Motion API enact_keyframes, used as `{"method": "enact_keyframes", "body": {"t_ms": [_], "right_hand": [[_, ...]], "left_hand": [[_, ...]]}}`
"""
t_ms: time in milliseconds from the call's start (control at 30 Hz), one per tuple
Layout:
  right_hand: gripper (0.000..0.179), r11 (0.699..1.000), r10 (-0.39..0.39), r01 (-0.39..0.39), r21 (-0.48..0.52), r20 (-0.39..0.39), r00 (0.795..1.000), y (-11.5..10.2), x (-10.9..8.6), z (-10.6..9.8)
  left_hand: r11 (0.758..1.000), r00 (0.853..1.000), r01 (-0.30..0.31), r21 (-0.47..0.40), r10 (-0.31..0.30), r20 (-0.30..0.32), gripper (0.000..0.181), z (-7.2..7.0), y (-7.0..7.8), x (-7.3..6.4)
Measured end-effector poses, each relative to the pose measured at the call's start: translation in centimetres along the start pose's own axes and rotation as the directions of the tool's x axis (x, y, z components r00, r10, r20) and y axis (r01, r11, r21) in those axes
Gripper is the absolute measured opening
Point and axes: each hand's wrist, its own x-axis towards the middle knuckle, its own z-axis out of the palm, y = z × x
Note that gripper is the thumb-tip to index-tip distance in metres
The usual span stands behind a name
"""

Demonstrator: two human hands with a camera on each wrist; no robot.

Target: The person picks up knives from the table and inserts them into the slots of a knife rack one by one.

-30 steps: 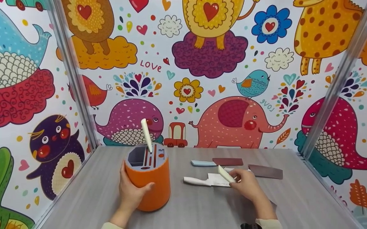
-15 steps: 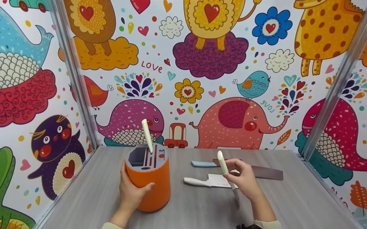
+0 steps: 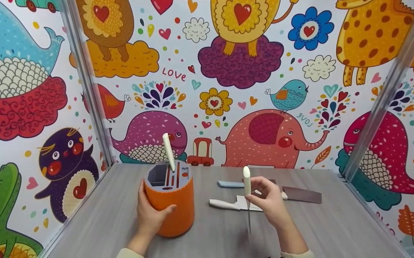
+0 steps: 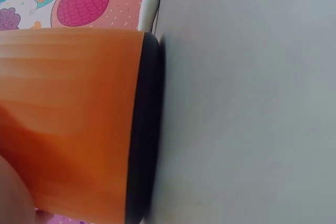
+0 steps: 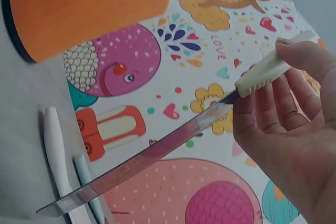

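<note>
My left hand (image 3: 151, 215) grips the side of an orange knife block (image 3: 174, 211), thumb across its front. The block stands upright; its grey slotted top holds one knife, whose cream handle (image 3: 169, 150) sticks up. In the left wrist view the block's dark base (image 4: 144, 129) meets the table. My right hand (image 3: 269, 200) pinches the cream handle of a knife (image 3: 247, 182), blade pointing down, to the right of the block. The right wrist view shows its long narrow blade (image 5: 142, 156) reaching away from the fingers.
Beyond my right hand lie a white-handled cleaver (image 3: 225, 204), a knife with a light blue handle (image 3: 230, 184) and a knife with a broad brownish blade (image 3: 303, 195). A patterned wall (image 3: 214, 71) closes off the back of the grey table (image 3: 99, 215).
My right hand has raised the knife from beside the cleaver, turned it from slanting to upright, and shifted it slightly left. My left hand stays on the knife block.
</note>
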Motion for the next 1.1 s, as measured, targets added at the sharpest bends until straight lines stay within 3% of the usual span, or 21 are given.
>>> {"method": "enact_keyframes", "body": {"t_ms": [133,200,267,333,433,500,567,633,733,800,867,933,1000,1100], "right_hand": [[0.034,0.999,0.043,-0.044,0.008,0.025,0.999,-0.4,-0.1,0.8],[0.035,0.998,0.065,-0.066,0.015,0.029,0.997,-0.6,-0.2,1.3],[0.037,0.998,0.063,-0.064,0.021,0.043,0.997,-0.7,-0.3,1.9],[0.037,0.998,0.059,-0.061,0.027,0.061,0.996,-0.9,-0.5,2.7],[0.037,0.999,0.041,-0.044,0.026,0.090,0.995,-1.0,-0.7,3.9],[0.036,0.999,0.018,-0.022,0.037,0.108,0.994,-1.0,-0.9,4.8],[0.036,0.998,-0.011,0.004,0.059,0.128,0.992,-1.0,-1.1,5.6],[0.036,0.996,-0.044,0.031,0.088,0.151,0.988,-1.0,-1.3,6.5],[0.035,0.992,-0.061,0.038,0.123,0.191,0.980,-1.2,-1.8,7.8],[0.035,0.991,-0.049,0.020,0.133,0.215,0.975,-1.5,-2.1,8.4],[0.034,0.992,-0.026,-0.003,0.127,0.230,0.973,-1.9,-2.4,8.9],[0.033,0.993,-0.015,-0.013,0.115,0.233,0.972,-2.2,-2.7,9.3],[0.032,0.995,-0.025,0.001,0.104,0.231,0.973,-2.3,-2.9,9.6],[0.031,0.995,-0.065,0.047,0.083,0.229,0.971,-2.4,-3.1,10.1]], "left_hand": [[0.995,0.992,-0.101,-0.002,0.100,-0.080,0.113,-0.1,1.3,0.1],[0.985,0.975,-0.175,-0.010,0.172,-0.142,0.098,-0.1,2.8,0.0],[0.966,0.946,-0.258,-0.021,0.249,-0.206,0.082,-0.2,4.9,-0.1],[0.935,0.912,-0.351,-0.052,0.329,-0.246,0.070,-0.4,7.3,-0.5],[0.857,0.858,-0.495,-0.141,0.457,-0.234,0.059,-0.7,10.4,-1.4],[0.811,0.832,-0.552,-0.193,0.521,-0.191,0.057,-0.6,11.7,-2.1],[0.787,0.819,-0.573,-0.228,0.557,-0.135,0.059,-0.4,12.6,-2.8],[0.805,0.835,-0.544,-0.237,0.546,-0.065,0.062,-0.1,13.1,-3.5],[0.857,0.876,-0.456,-0.238,0.480,0.051,0.065,0.4,13.5,-4.3],[0.904,0.906,-0.365,-0.220,0.400,0.139,0.062,0.7,13.6,-4.7],[0.942,0.924,-0.261,-0.212,0.307,0.229,0.058,1.0,13.6,-4.9],[0.968,0.925,-0.160,-0.193,0.215,0.314,0.056,1.2,13.6,-4.9],[0.978,0.912,-0.078,-0.194,0.148,0.383,0.055,1.4,13.5,-4.9],[0.971,0.886,-0.053,-0.235,0.154,0.436,0.055,1.6,13.1,-4.9]]}}
